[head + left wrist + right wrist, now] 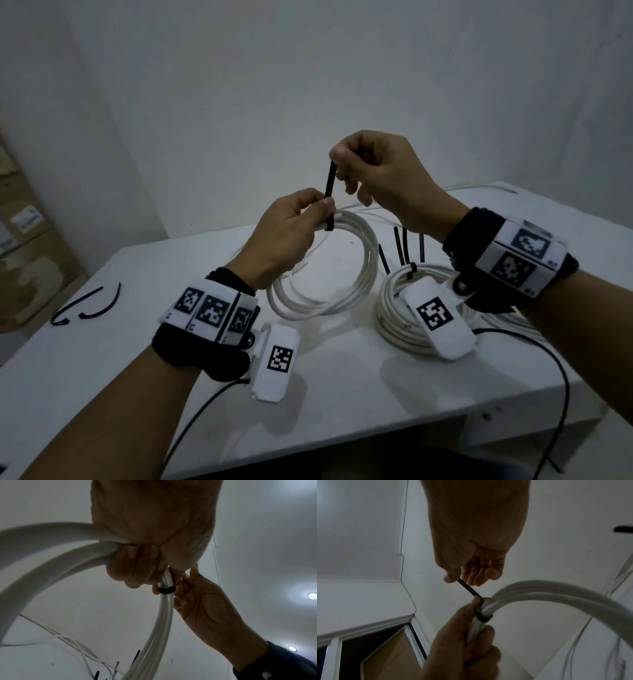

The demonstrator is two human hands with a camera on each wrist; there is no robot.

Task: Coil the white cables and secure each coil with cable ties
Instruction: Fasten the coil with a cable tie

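My left hand (291,229) grips the top of a white cable coil (342,274) held up over the table, fingers curled round its strands (133,566). A black cable tie (330,192) is looped round the bundle right beside that hand (166,588). My right hand (370,164) pinches the tie's free tail between thumb and fingers (453,577) and holds it straight up from the loop (483,616). A second white coil (394,308) lies on the table to the right with black ties on it.
Two loose black cable ties (85,305) lie at the table's left. Several black tie tails (400,246) stick up behind the right coil. Loose white cable (486,188) runs along the back of the white table (342,394). Cardboard boxes (24,222) stand at far left.
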